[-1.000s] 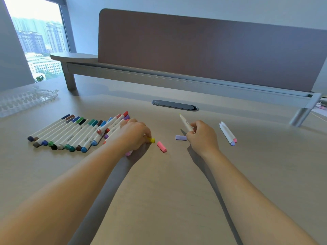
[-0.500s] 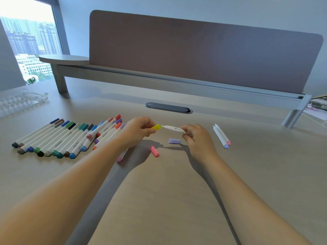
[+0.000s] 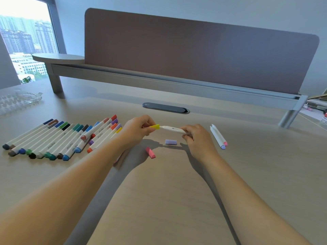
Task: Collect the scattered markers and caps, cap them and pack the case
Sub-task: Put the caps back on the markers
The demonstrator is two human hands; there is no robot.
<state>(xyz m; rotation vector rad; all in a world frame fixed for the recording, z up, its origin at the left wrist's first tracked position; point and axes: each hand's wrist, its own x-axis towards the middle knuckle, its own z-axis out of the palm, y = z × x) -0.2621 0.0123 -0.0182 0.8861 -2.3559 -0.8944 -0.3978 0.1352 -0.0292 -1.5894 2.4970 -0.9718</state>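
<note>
Since the frame half a second back, little has shifted: both hands remain raised over the desk, yellow cap against marker end. Left hand [image 3: 136, 129] pinches the short yellow plastic cap [image 3: 155, 126] in curled fingertips. Right hand [image 3: 198, 138] grips the white-barrelled marker [image 3: 172, 129] by its far end. Marker's long axis runs level, left to right, straight between the hands, its open end towards the left hand. Cap looks just started, not seated. Judgement: push the hands together along that axis. Lilac cap [image 3: 171, 142] and pink cap [image 3: 150, 152] lie just below the hands; two uncapped white markers [image 3: 218, 136] lie right of the right hand.
</note>
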